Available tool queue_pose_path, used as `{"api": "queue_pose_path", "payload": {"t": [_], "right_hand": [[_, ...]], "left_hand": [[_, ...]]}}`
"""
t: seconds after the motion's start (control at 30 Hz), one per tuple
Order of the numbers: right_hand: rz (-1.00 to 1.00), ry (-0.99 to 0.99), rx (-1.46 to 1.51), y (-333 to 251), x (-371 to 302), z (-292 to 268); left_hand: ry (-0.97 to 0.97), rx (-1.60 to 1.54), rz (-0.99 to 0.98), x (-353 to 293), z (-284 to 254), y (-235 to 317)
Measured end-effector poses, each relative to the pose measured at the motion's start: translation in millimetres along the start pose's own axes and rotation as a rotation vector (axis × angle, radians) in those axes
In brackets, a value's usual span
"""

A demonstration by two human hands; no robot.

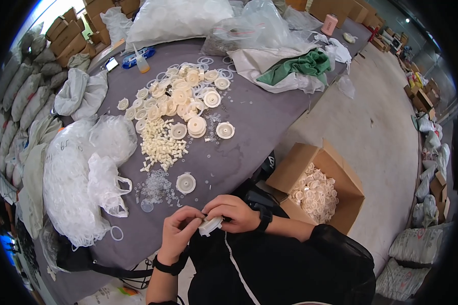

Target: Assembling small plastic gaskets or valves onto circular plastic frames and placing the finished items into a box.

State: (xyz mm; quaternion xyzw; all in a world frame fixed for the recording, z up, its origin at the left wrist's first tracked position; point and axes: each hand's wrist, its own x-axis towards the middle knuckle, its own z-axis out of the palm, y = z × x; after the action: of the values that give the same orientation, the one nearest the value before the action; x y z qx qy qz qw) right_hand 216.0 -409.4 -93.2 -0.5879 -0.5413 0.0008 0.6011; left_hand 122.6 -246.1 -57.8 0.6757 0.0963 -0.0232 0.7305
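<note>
A cream-white round plastic cap (209, 227) with small tabs on its rim is held tilted between my hands, just off the table's near edge. My left hand (179, 229) pinches at its left side, thumb and forefinger pressed together. From the right, my right hand (231, 212) has its fingers closed around the cap's top and right side. Any small part between the fingertips is hidden. Another such cap with a hole in its middle (185, 183) lies on the table just beyond my hands. Left of that cap are many tiny clear rings (156, 186).
On the grey-covered table (249, 152) lie a heap of cream caps (178, 96) and small cream plugs (163, 145). A clear bag of white rings (68, 183) stands left. An open carton (348, 195) of round parts sits at right. Farther back are a dropper bottle (141, 62) and green cloth (300, 68).
</note>
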Motion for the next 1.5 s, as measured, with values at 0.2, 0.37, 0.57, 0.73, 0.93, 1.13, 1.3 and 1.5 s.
{"api": "queue_pose_path", "payload": {"t": [0.2,0.37,0.57,0.73,0.93,1.13,1.3,1.5], "right_hand": [[0.039,0.002,0.015,1,-3,-4],[-0.016,-0.023,-0.088,-2,-1,-5],[-0.051,-0.062,-0.145,-3,-3,-9],[-0.043,-0.053,-0.129,-2,-6,-8],[0.02,-0.04,-0.068,-7,-5,-7],[-0.037,-0.005,-0.038,0,-11,-1],[-0.076,0.044,-0.072,1,-10,-4],[0.015,0.051,-0.089,5,-11,-6]], "left_hand": [[-0.05,0.027,0.168,-3,1,-3],[0.004,0.372,0.305,-5,9,4],[0.086,0.568,0.415,-14,15,1],[0.123,0.669,0.6,-13,18,-5],[0.111,0.61,0.625,-14,17,-4],[0.121,0.578,0.7,-14,18,-11],[0.156,0.446,0.661,-18,27,-10],[0.222,0.623,0.671,-14,22,-23]]}}
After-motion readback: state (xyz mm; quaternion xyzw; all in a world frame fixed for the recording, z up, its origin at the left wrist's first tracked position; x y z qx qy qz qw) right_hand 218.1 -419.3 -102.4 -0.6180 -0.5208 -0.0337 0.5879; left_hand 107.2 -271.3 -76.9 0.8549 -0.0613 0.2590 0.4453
